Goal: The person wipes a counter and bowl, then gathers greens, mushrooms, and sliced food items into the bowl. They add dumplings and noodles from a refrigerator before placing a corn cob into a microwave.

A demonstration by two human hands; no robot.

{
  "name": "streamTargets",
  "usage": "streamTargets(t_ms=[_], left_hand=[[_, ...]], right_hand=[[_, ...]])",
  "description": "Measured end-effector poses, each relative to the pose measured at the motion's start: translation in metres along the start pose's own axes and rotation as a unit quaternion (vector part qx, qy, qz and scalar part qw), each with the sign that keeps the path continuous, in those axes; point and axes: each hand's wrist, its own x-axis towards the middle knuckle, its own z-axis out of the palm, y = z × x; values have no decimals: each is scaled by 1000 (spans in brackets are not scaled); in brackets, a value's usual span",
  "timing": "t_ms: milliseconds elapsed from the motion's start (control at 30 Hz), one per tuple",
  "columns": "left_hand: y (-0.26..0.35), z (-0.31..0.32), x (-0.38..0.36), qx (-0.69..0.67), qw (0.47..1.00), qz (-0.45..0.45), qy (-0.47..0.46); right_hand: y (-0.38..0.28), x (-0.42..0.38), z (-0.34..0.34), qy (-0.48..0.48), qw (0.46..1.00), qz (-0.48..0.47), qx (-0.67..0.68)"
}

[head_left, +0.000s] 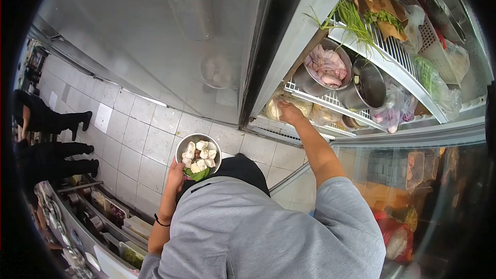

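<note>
At the open fridge
Left hand [175, 172] grips steel bowl [198, 154]; right hand [289, 112], at two o'clock, closes on bagged food [279, 107]

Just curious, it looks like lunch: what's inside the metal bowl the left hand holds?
The metal bowl holds pale chunks and green leaves. Whatever lies beneath them is covered.
</note>
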Motion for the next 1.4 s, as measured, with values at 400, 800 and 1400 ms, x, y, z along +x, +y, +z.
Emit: streamTargets(t_ms=[400, 800, 1400], left_hand=[[-11, 19, -4, 70, 998, 1, 2], [-5, 16, 4, 37, 998, -12, -51], [22, 48, 42, 43, 988, -61, -136]], right_hand=[[-51, 16, 6, 58, 975, 205, -60], [5, -24, 36, 500, 542, 373, 563], [-53, -103, 1, 489, 225, 267, 799]])
